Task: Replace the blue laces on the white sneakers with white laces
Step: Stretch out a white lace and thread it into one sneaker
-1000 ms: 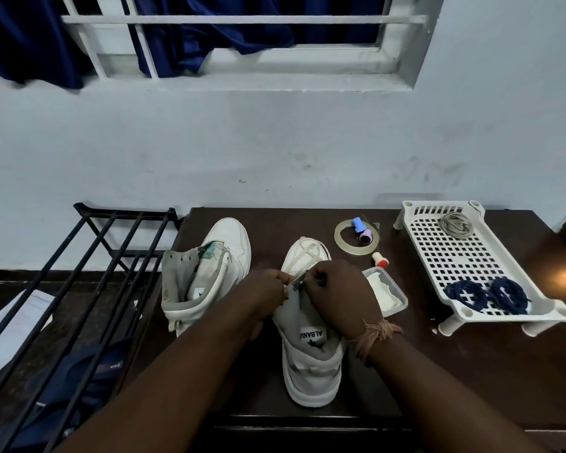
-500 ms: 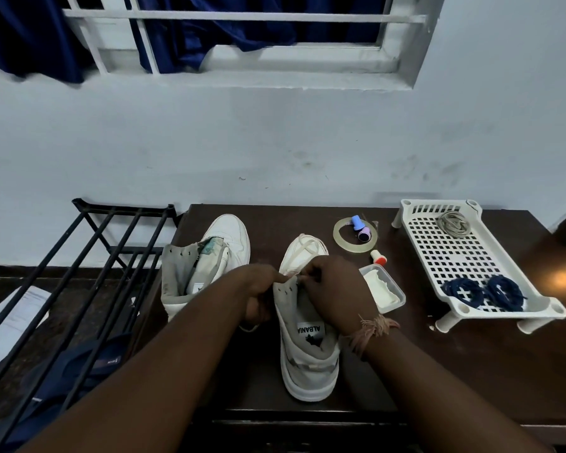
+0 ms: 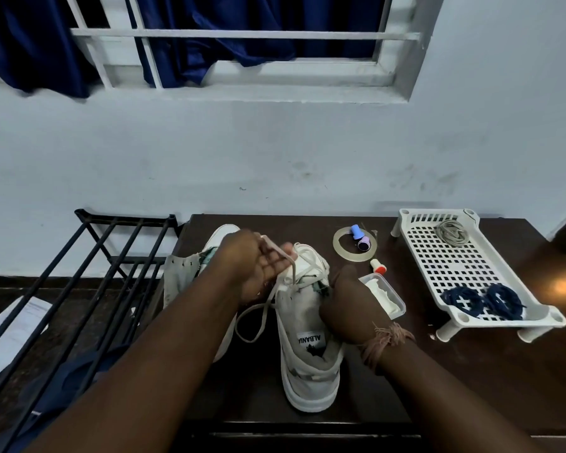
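Observation:
A white high-top sneaker point(image 3: 309, 364) stands on the dark table point(image 3: 471, 371), heel toward me, partly threaded with a white lace point(image 3: 265, 308). My left hand point(image 3: 254, 263) is raised above its toe and holds a strand of that lace pulled up and left. My right hand point(image 3: 347, 305) grips the sneaker's right eyelet flap. The second white sneaker point(image 3: 183, 276) stands to the left with no lace, mostly hidden by my left arm. Two blue laces point(image 3: 484, 302) lie coiled in a white plastic tray point(image 3: 445, 266), with a grey-white lace bundle point(image 3: 451, 232) at its far end.
A tape roll point(image 3: 340, 248), small blue and purple spools point(image 3: 360, 238), a red-capped tube point(image 3: 378, 265) and a small clear box point(image 3: 389, 295) lie right of the sneaker. A black metal rack point(image 3: 89, 276) stands left of the table; paper point(image 3: 10, 335) lies on the floor.
My left hand has risen from the eyelets and drawn the white lace up and to the left. My right hand has slid to the shoe's right flap.

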